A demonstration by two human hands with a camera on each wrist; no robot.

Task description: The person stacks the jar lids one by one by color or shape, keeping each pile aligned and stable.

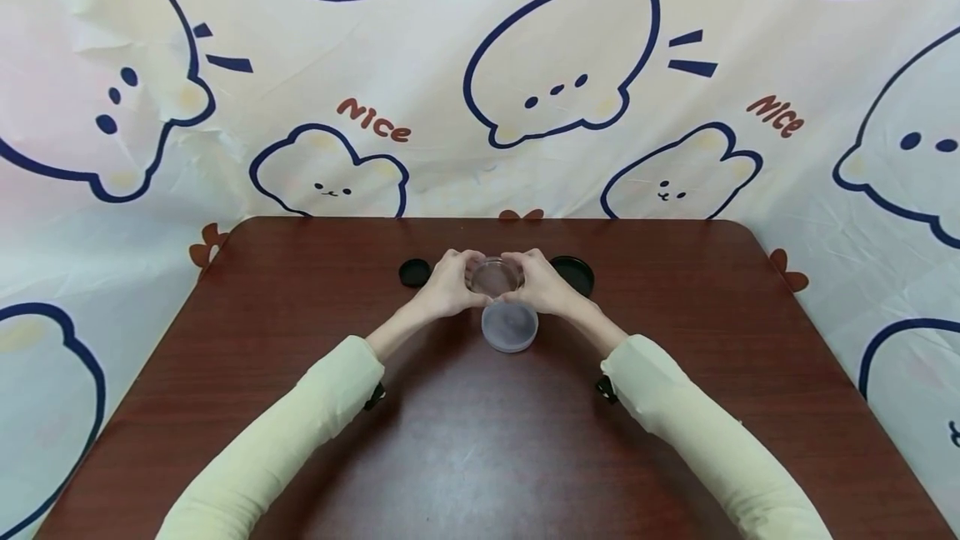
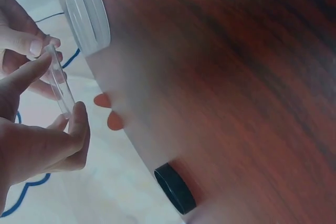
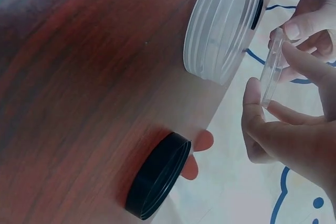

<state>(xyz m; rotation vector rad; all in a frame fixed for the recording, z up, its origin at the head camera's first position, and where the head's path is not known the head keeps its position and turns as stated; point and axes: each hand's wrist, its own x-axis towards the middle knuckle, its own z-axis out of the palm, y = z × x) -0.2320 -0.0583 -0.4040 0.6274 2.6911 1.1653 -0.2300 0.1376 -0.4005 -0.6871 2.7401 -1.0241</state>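
Between both hands is a thin, clear round dish (image 1: 495, 277), lifted over the table and seen edge-on in the wrist views. My left hand (image 1: 450, 283) pinches its left rim with thumb and fingers. Opposite it, my right hand (image 1: 543, 283) grips the right rim the same way. Just nearer to me, a frosted, translucent round container (image 1: 510, 327) stands on the table, its ridged wall showing in the right wrist view. Left of my left hand lies a small black lid (image 1: 414, 273). A larger black lid (image 1: 577, 275) lies beyond my right hand, partly covered by it.
The dark reddish-brown wooden table (image 1: 465, 457) has its far edge a little beyond the hands. Behind it and at both sides hangs a pale cloth (image 1: 442, 57) with blue-outlined cartoon figures.
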